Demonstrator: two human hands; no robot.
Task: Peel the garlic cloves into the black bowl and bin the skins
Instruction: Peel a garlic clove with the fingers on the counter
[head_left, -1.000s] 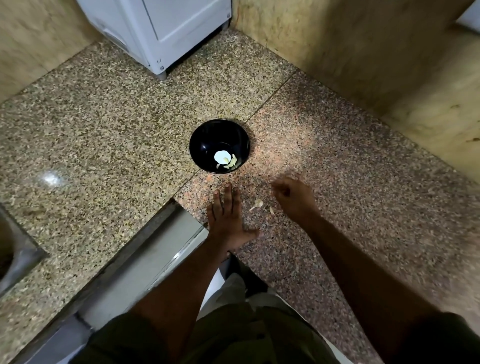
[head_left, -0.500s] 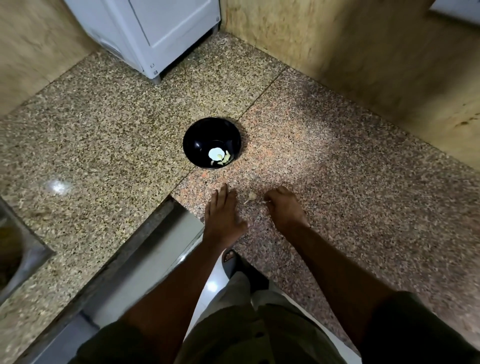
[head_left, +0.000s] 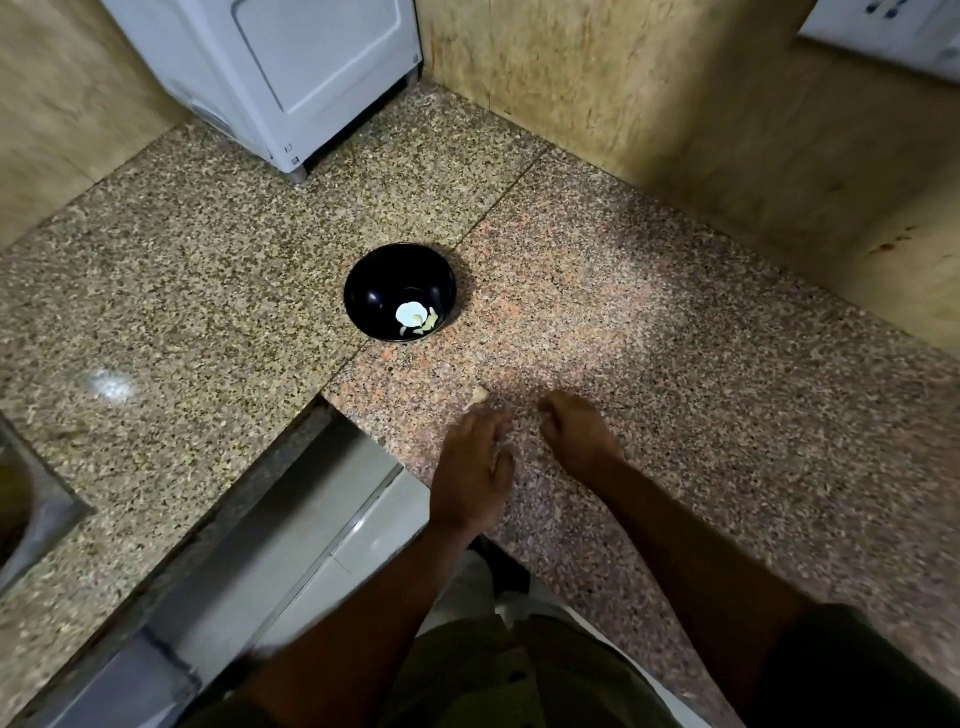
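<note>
The black bowl (head_left: 366, 291) stands on the granite counter with a few peeled pale garlic cloves (head_left: 415, 318) at its bottom. One pale garlic piece (head_left: 479, 395) lies on the counter between the bowl and my hands. My left hand (head_left: 475, 457) is just below that piece. It is blurred, its fingers bend down toward the counter, and a pale scrap shows by its fingertips. My right hand (head_left: 576, 436) rests on the counter beside it with fingers curled under. Nothing shows in its grip. No bin is in view.
A white appliance (head_left: 291, 78) stands at the back left corner against the tiled walls. The counter (head_left: 675, 364) is L-shaped, with its inner corner (head_left: 324, 400) left of my left hand. A metal sink edge (head_left: 31, 499) shows at far left.
My left hand went from lying flat with straight fingers to bent fingers, shifting right and toward me. My right hand stayed curled nearby. The garlic piece has not moved.
</note>
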